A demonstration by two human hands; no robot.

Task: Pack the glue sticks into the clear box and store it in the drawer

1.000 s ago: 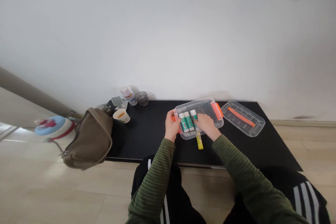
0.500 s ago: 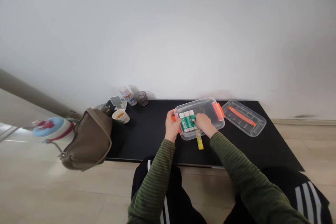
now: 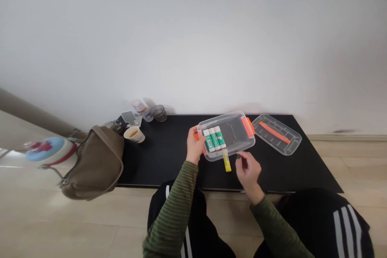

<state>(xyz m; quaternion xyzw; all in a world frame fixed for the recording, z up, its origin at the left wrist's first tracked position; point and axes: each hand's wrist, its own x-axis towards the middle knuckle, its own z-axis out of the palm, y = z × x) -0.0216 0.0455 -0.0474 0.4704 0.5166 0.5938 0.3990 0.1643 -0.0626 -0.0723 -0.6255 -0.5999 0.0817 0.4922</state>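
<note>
My left hand grips the left end of a clear plastic box with orange clips, thumb over the rim. Three white blocks in green sleeves, looking like erasers, lie side by side in the box near that hand. My right hand is apart from the box, just in front of its near right side. Its fingers are curled together; a small dark spot shows at the fingertips, too small to name. A yellow stick-shaped item pokes out at the box's near edge, its upper part behind the clear wall.
The clear lid with an orange handle lies right of the box on the black table. At left are a paper cup of drink, a dark glass, a spray can, a brown bag and a blue-topped bottle.
My right hand has left the inside of the box and moved toward me, to the near right side. My left hand stays on the box. The view has shifted slightly.
</note>
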